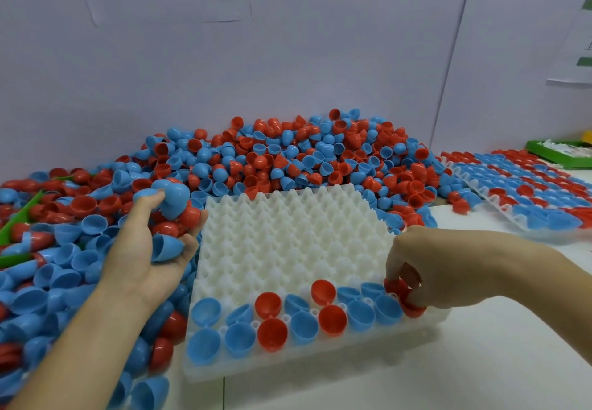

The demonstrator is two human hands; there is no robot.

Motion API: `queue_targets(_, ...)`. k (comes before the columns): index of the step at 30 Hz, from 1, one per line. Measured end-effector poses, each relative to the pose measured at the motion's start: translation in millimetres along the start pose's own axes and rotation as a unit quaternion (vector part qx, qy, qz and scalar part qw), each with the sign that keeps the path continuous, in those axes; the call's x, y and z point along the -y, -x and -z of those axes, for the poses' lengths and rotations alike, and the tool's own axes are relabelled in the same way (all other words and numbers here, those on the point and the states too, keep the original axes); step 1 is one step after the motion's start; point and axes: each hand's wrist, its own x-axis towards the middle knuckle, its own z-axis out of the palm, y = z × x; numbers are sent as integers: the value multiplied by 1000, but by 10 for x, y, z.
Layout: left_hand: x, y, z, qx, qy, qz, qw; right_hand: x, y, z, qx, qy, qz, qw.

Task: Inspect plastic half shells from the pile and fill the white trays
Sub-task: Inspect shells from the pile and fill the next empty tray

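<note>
Head view shows a pile of red and blue half shells (288, 156) heaped on the table (480, 361) beyond both hands. Between the hands lies a white tray (288, 233), only its near rows filled. Left hand (150, 243), palm up over the pile, has its fingers (150, 199) curled around several shells (174, 201). Right hand (426, 268) pinches a red shell (400, 291) at the tray's near right corner.

White table (480, 361), bearing a pile of red and blue half shells (288, 153) beyond the fingertips. White tray (288, 243) under the right fingers (395, 270); filled tray (525, 198) beyond them, beside a green box (560, 153).
</note>
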Motion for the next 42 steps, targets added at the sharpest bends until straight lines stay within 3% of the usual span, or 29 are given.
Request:
queue_targets(3,-8,17,-10,5,9,6,1000,-29,-6,98,-14,-9,0,1000)
queue_targets(6,16,30,-24,4,9,14,1000,11,-55,230,-98,-15,11,995)
queue_targets(9,36,24,-36,0,9,15,1000,239,-201,323,-203,-57,67,975)
queue_targets(12,63,-1,-32,-2,10,14,1000,668,-429,392,-252,-147,146,945)
queue_targets(18,83,-37,7,22,9,34,999,1444,-1054,512,-224,-258,155,927)
queue_targets(22,66,-64,25,34,14,38,999,1701,-1293,512,-210,-271,137,929)
queue_targets(27,29,-92,48,4,25,19,999,1787,-1356,521,-210,-278,142,927)
queue_targets(32,-24,-109,67,-22,50,11,998,1752,-1355,554,-251,-355,144,889)
queue_targets(42,-77,-78,78,-30,118,37,992,1625,-1369,504,-215,-448,161,852)
